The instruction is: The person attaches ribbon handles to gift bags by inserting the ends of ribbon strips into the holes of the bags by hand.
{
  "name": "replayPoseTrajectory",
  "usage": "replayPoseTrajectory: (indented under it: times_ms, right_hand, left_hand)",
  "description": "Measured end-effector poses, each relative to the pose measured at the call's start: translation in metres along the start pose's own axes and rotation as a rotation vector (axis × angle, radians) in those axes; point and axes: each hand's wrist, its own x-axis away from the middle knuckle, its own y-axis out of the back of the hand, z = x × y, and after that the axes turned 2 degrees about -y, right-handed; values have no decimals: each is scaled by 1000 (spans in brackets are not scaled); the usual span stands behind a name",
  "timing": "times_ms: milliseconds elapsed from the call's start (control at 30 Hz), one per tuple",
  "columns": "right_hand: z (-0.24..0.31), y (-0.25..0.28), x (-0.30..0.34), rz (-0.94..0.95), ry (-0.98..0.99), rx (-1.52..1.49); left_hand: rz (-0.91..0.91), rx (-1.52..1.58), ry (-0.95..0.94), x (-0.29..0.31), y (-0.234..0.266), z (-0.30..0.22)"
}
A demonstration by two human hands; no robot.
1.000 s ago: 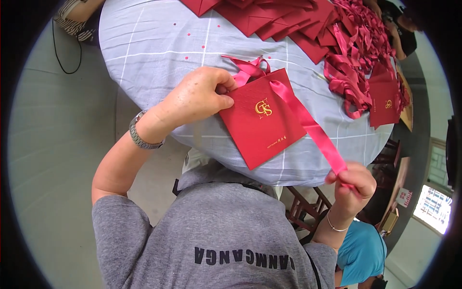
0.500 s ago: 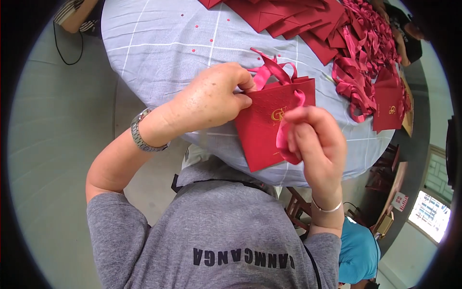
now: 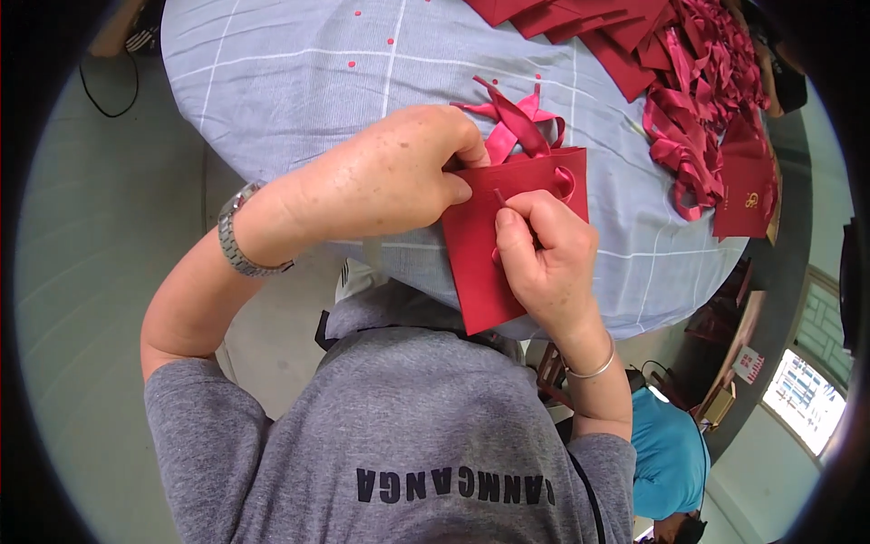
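A flat red paper gift bag (image 3: 480,272) lies at the near edge of a round table covered in a pale blue cloth (image 3: 362,63). Pink-red ribbon (image 3: 512,127) sticks out of the bag's top in loops. My left hand (image 3: 390,177) pinches the bag's upper left corner by the ribbon. My right hand (image 3: 539,263) lies on the bag's face, its fingertips pressing a thin ribbon end against the paper. A metal watch sits on my left wrist, a thin bangle on my right.
Several more red bags (image 3: 580,27) and a heap of loose ribbons (image 3: 698,109) cover the far right of the table. One finished bag (image 3: 748,195) lies at the right edge. A person in a blue top (image 3: 666,453) is at the lower right.
My right hand came up from below the table edge, where it held the ribbon's end pulled out, onto the bag's face. The bag shifted closer under both hands.
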Motion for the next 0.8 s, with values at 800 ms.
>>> replayPoseTrajectory:
  times_ms: [800]
  right_hand:
    - [19,15,-20,292,-465,-278]
  left_hand:
    - [95,112,148,-5,8,4]
